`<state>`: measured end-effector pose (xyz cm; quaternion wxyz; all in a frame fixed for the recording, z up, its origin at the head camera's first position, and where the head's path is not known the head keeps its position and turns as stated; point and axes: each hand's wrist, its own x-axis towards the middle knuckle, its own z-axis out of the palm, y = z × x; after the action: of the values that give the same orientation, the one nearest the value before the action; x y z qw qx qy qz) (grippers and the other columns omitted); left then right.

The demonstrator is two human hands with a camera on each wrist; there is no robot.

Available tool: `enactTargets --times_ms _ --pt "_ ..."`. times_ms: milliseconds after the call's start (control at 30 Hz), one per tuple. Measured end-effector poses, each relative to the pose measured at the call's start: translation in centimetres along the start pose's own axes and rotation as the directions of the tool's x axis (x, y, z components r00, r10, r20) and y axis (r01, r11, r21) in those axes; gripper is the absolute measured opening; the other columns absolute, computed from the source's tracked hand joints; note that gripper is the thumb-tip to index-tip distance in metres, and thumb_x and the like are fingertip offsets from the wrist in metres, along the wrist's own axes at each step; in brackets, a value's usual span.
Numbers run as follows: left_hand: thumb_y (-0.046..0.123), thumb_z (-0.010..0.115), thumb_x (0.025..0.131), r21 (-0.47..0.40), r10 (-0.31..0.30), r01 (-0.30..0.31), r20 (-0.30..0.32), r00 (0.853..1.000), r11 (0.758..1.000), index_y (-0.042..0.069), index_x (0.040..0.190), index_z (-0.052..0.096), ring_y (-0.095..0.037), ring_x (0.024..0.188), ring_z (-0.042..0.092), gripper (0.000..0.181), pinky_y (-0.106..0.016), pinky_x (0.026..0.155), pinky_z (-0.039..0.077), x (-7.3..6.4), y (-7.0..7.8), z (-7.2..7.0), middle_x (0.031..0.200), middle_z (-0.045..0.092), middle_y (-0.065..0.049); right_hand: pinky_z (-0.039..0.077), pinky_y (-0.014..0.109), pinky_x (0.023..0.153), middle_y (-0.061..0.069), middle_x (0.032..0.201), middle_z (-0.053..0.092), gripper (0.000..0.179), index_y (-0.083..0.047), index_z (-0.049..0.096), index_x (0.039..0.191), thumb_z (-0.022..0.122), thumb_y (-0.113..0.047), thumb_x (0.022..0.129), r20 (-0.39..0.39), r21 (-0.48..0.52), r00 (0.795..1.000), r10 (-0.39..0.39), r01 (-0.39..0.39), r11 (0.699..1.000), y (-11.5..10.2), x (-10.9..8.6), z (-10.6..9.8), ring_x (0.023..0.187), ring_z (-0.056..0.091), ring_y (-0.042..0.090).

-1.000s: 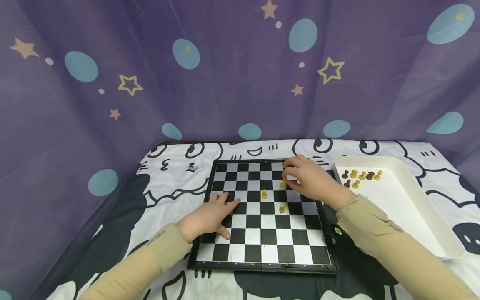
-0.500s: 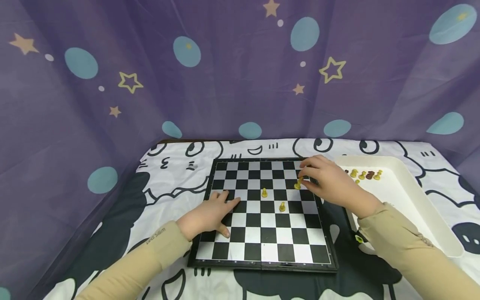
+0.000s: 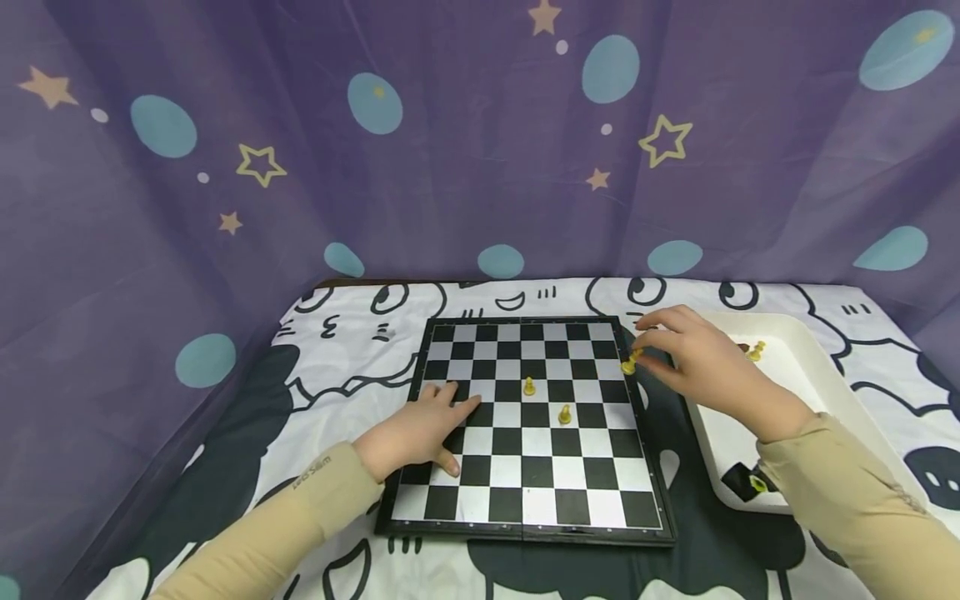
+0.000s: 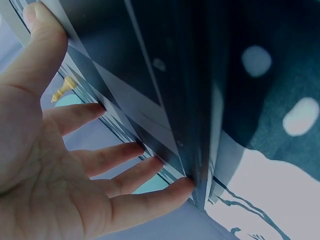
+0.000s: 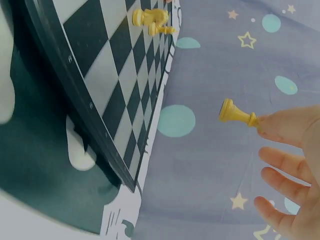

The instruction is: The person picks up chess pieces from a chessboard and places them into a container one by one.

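Observation:
In the head view my right hand (image 3: 701, 358) is just past the chessboard's right edge, near the white tray. Between thumb and fingertips it pinches a yellow chess piece (image 5: 237, 112) by its top, base hanging free in the air; the hidden top leaves its kind unclear. The fingers of my left hand (image 3: 420, 429) are spread, and its fingertips touch the left side of the black-and-white chessboard (image 3: 523, 496). Standing on the board are a yellow pawn (image 3: 529, 387) and a yellow knight (image 3: 565, 414).
A white tray (image 3: 847, 417) stands to the right of the board. Yellow and dark chess pieces (image 3: 756, 351) lie at its back, partly covered by my right hand. A patterned cloth (image 3: 360, 333) covers the table, and a purple curtain (image 3: 450, 167) hangs behind.
My right hand has moved right from above the board to beyond its right edge, carrying the yellow chess piece. The left hand, pawn and knight have stayed in place.

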<state>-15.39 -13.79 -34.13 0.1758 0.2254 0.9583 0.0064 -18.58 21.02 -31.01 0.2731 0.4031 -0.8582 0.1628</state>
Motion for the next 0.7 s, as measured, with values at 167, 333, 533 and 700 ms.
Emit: enactTargets --times_ms 167,333,533,700 --pt "0.040 0.081 0.062 -0.013 -0.004 0.004 0.001 1.000 1.000 0.012 0.145 0.040 -0.044 0.128 0.035 0.097 -0.053 0.096 0.044 -0.1 0.0 0.0 0.145 0.034 -0.025 0.046 0.040 0.073 0.009 0.096 0.063 0.024 -0.011 0.067 0.080 0.080 0.003 0.064 -0.021 -0.019 1.000 0.011 -0.011 1.000 1.0 -0.3 -1.1 0.094 0.056 0.029" --pt "0.041 0.081 0.062 -0.005 0.002 -0.002 -0.002 1.000 1.000 0.012 0.145 0.039 -0.045 0.127 0.035 0.098 -0.052 0.095 0.044 0.0 0.0 0.2 0.145 0.033 -0.026 0.045 0.045 0.076 0.012 0.094 0.063 0.023 -0.008 0.068 0.080 0.079 0.004 0.064 -0.005 -0.051 0.998 0.061 -0.061 0.997 2.4 -0.9 -2.2 0.092 0.055 0.032" --pt "0.040 0.080 0.062 0.001 -0.004 0.004 0.005 1.000 1.000 0.011 0.145 0.038 -0.045 0.128 0.034 0.098 -0.053 0.095 0.044 0.0 0.1 0.1 0.145 0.032 -0.027 0.042 0.044 0.077 0.012 0.089 0.063 0.025 -0.006 0.067 0.077 0.079 0.007 0.060 -0.026 -0.071 0.997 0.068 -0.070 0.995 4.7 -2.0 -2.5 0.087 0.055 0.033" --pt "0.040 0.080 0.062 0.004 -0.007 0.007 0.006 1.000 1.000 0.011 0.145 0.039 -0.045 0.128 0.035 0.097 -0.054 0.095 0.044 0.1 0.1 0.1 0.145 0.033 -0.027 0.041 0.045 0.078 0.014 0.089 0.063 0.023 -0.006 0.067 0.078 0.078 0.005 0.062 -0.011 -0.090 0.992 0.124 -0.124 0.988 6.5 -3.2 -2.6 0.086 0.055 0.034"
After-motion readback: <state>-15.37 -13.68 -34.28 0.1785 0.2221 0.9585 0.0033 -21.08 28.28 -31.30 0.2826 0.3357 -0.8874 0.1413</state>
